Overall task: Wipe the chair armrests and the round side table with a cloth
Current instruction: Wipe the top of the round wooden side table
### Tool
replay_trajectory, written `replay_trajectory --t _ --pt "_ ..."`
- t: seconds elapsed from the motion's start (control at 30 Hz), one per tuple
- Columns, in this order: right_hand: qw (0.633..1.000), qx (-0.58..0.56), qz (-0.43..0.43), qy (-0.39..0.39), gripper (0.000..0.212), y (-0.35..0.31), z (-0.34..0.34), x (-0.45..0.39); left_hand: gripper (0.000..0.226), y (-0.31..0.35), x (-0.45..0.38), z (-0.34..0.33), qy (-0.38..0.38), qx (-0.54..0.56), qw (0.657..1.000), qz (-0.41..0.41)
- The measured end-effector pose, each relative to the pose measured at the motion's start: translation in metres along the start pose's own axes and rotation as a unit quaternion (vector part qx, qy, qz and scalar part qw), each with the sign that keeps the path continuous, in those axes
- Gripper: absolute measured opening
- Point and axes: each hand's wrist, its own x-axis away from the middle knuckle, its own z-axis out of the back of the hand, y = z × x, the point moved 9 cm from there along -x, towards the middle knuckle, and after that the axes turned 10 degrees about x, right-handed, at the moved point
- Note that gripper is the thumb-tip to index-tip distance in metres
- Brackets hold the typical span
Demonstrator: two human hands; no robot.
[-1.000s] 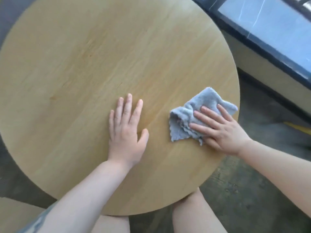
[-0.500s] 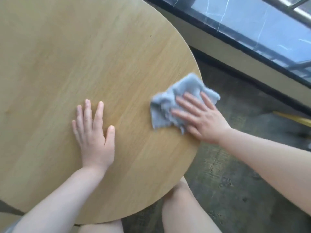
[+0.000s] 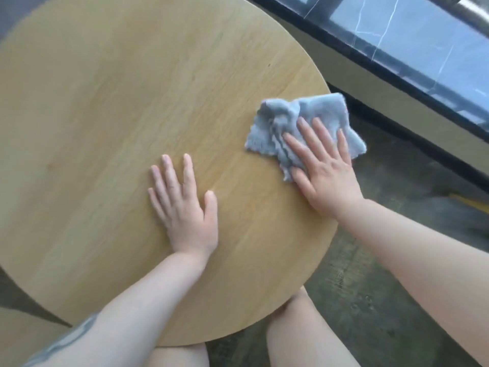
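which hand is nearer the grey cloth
Right. The right hand lies flat on the grey cloth, fingers pressing it onto the round table near its edge. The left hand rests flat on bare wood, apart from the cloth.

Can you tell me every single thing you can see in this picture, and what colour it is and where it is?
round side table: one, light wood, fills the left and middle
cloth: one, grey-blue, crumpled, on the table's right edge, partly hanging past the rim
floor: dark grey, right of the table
window ledge: one, dark, marbled, top right
left hand: one, flat on the bare table
right hand: one, fingers straight, pressing the cloth
knees: two, bare, at the bottom edge
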Motion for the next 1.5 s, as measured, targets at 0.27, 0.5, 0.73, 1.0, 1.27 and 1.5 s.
replay_trajectory --t 0.27,0.5,0.73,1.0,1.27,1.5 --pt "0.981 -0.059 0.179 -0.035 0.068 -0.189 0.009 -0.060 0.065 -0.016 -0.003 0.019 -0.001 0.118 0.992 -0.038" --pt "0.981 -0.107 -0.160 0.011 0.066 -0.123 0.029 -0.127 0.062 -0.064 0.006 0.050 -0.132 0.030 0.979 -0.154" --pt "0.857 0.067 0.510 -0.040 0.063 -0.329 0.003 -0.073 0.054 -0.098 0.026 0.065 -0.131 -0.002 0.977 -0.166" --pt "0.898 0.064 0.434 -0.038 0.070 -0.378 0.015 -0.153 0.063 -0.121 0.039 0.076 -0.127 0.040 0.981 -0.139" --pt "0.927 0.004 0.374 -0.020 0.067 -0.461 0.007 -0.101 0.050 -0.159 0.014 0.105 -0.099 0.026 0.989 -0.105" --pt "0.996 -0.078 -0.026 0.022 0.066 -0.345 0.035 -0.219 0.065 -0.169 -0.003 0.119 -0.093 0.020 0.987 -0.129"
